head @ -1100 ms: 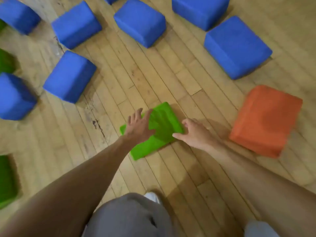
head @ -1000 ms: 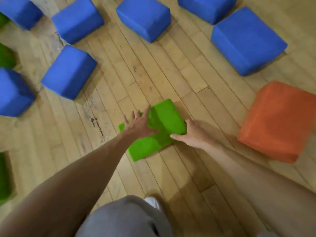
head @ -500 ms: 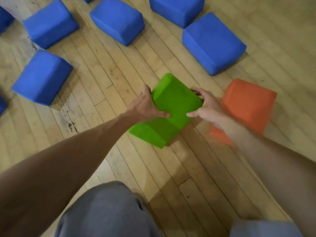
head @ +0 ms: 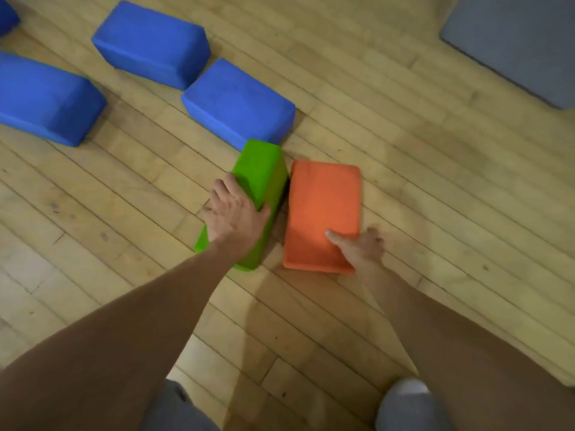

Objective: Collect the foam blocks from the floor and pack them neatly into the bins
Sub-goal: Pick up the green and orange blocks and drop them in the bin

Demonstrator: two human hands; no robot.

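Green block on its edge on floor, just beside flat orange block | my left hand clasps green | my right hand grips orange's near corner, fingertips hidden

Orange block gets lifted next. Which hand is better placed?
Right. The right hand is at the near right corner of the orange block, with its thumb on the top face. The left hand is occupied gripping the green block beside it.
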